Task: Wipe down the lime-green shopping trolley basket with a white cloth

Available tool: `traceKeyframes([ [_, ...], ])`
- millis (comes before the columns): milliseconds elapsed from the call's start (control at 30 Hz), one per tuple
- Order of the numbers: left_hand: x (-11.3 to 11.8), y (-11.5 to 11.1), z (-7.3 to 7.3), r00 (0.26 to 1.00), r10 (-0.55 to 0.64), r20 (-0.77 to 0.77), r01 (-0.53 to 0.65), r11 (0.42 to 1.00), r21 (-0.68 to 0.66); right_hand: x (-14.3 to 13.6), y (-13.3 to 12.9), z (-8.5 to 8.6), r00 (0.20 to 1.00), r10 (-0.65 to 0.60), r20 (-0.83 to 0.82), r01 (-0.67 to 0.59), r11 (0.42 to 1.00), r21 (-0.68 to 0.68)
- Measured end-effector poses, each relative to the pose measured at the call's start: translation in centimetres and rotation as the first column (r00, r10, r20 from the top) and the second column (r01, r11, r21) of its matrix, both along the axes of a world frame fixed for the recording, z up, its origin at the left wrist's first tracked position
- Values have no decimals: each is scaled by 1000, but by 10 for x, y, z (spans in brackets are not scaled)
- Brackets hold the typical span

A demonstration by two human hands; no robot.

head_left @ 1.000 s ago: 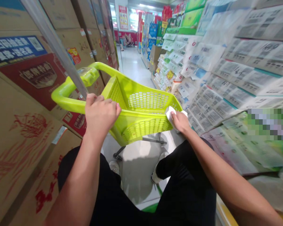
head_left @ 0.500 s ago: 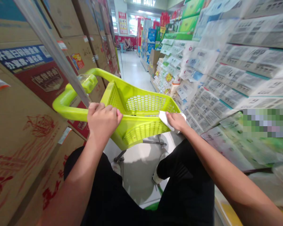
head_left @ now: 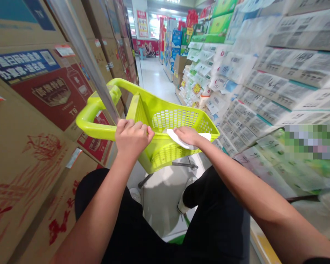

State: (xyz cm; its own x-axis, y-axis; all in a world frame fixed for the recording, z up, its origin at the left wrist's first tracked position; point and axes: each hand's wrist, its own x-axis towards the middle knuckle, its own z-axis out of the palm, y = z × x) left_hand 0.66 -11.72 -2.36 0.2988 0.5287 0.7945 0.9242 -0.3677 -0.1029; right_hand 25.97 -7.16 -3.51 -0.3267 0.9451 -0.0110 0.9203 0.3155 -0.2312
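A lime-green plastic shopping cart (head_left: 159, 157) stands crosswise in front of me, its handle to the left. My left hand (head_left: 133, 137) is closed around its near rim, right where a slanting metal pole (head_left: 99, 73) comes down. A white cloth (head_left: 181, 142) lies over the near rim farther right. My right hand (head_left: 187, 135) holds that cloth against the rim, fingers bent over toward the inside; the fingertips are partly hidden. The basket's perforated far wall shows beyond my hands. Below, one thin metal leg and a caster (head_left: 194, 167) are visible.
Stacked cardboard boxes (head_left: 33, 154) rise close on the left. On the right, shelves hold piled white packs (head_left: 291, 77) and green-and-white packs (head_left: 280, 161). A pale tiled aisle (head_left: 152, 77) runs ahead, with an open carton (head_left: 180, 69) beside it.
My right hand has slid the cloth leftward along the rim, closer to my left hand. The cart, pole and left hand have shifted slightly right in view.
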Motion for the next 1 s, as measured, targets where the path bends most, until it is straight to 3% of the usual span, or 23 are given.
traceKeyframes([
  [133,-6,-2,-3,998,9,-59,-4,997,77,82,3,-5,963,-215,163,230,970,-79],
  [233,-3,-5,-7,999,25,-25,-23,996,81,109,-1,-7,944,-265,195,286,954,-88],
  [333,5,-8,-9,997,56,61,-59,997,54,75,-12,-4,954,-236,185,253,964,-78],
  [500,9,-11,-7,986,27,162,-21,999,-38,-49,-30,12,997,69,20,-70,997,41],
  [600,-7,-9,-5,993,28,110,-24,999,-37,-74,-30,15,995,100,-18,-99,994,43],
  [667,-23,-5,-5,999,44,12,-44,999,1,-54,-25,11,999,40,12,-40,999,23],
  [733,-37,-2,-4,997,59,-48,-57,998,34,-15,-19,4,992,-87,91,87,996,4],
  [867,-40,3,-4,999,40,6,-40,999,-6,60,-11,-8,927,-304,219,315,949,-18],
  [933,-31,5,-6,997,26,66,-25,999,-20,66,-10,-9,920,-320,226,333,943,-22],
  [1000,-21,8,-8,992,14,128,-12,1000,-18,46,-11,-6,943,-269,194,277,961,-16],
])
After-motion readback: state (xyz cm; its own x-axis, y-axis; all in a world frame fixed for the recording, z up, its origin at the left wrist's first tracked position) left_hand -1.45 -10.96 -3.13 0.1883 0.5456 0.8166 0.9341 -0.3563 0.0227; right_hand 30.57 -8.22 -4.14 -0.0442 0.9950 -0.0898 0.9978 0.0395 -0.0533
